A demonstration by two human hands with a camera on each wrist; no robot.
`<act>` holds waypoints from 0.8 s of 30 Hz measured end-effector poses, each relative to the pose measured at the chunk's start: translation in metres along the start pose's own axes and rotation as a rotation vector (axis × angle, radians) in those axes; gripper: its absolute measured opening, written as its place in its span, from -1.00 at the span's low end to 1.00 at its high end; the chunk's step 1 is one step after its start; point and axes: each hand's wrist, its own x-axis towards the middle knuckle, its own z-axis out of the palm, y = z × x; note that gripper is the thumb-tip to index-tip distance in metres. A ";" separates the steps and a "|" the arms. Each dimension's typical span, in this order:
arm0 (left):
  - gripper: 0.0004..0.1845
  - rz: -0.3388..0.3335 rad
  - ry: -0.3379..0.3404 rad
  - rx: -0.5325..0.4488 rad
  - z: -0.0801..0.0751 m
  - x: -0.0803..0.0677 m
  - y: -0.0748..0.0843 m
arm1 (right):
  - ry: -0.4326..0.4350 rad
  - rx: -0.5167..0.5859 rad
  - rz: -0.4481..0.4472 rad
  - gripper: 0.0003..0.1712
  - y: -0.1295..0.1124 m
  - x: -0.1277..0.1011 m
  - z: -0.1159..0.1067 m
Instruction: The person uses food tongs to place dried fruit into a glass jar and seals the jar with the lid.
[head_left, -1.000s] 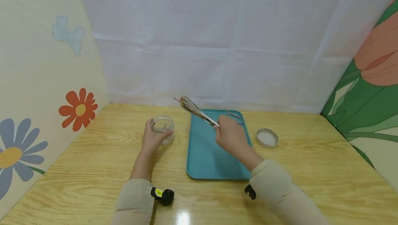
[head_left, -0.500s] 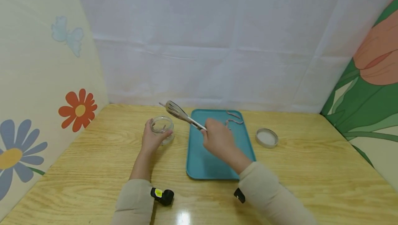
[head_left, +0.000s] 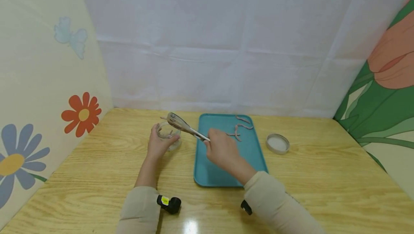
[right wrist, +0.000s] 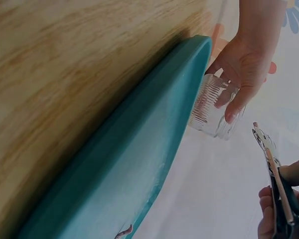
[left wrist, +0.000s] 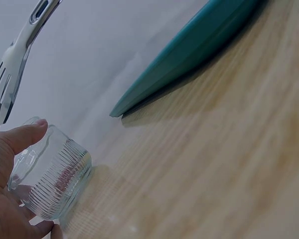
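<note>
White cloth [head_left: 200, 47] hangs with some creases behind the wood-grained table [head_left: 310, 191], and flower-painted panels [head_left: 35, 79] close both sides. If I take the middle of the teal tray [head_left: 216, 164] as the centre of a clock in the head view, the glass jar [left wrist: 52, 184] is between nine and ten o'clock; through its ribbed wall some pinkish pieces are visible. The left hand [head_left: 157, 143] is wrapped around this jar. The right hand [head_left: 223, 149] is clenched on the handle of metal tongs [head_left: 182, 123], which point to ten o'clock, and their slotted heads are just above the jar's mouth. Between them sits one thin pinkish strip [head_left: 164, 118], with its end sticking out. Several similar worm-like strips [head_left: 237, 133] lie on the tray towards twelve and one o'clock, two of them crossing. Outside the tray, near three o'clock, a shallow round lid [head_left: 277, 143] rests on the table
</note>
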 end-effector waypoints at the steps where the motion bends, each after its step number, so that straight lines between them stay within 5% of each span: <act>1: 0.03 0.000 -0.003 -0.001 0.000 0.000 0.000 | 0.001 -0.003 -0.001 -0.76 0.000 0.000 0.001; 24: 0.00 0.017 0.009 0.024 0.000 0.000 -0.002 | 0.027 0.022 0.007 -0.74 0.003 -0.003 0.007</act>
